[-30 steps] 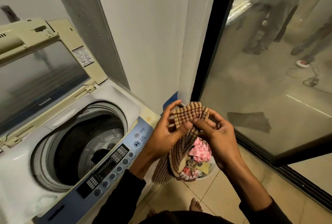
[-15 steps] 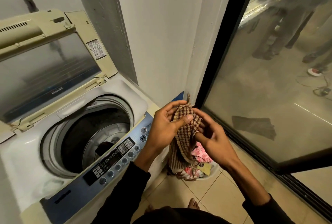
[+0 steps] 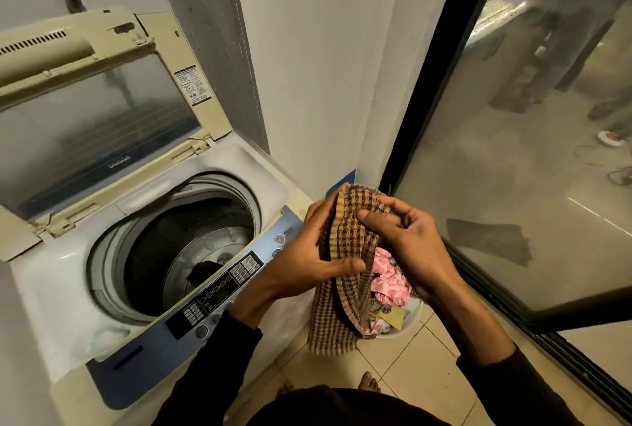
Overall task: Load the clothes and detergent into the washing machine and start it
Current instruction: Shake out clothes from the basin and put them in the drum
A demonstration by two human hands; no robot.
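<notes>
While both hands (image 3: 307, 254) (image 3: 410, 248) grip it, checked cloth (image 3: 345, 237) hangs.

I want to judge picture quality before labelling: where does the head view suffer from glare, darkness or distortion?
Head view: reflections veil the glass door; the washing machine drum is dark inside; wide-angle bending curves the wall edges; the checked cloth and both hands stay sharp.
</notes>
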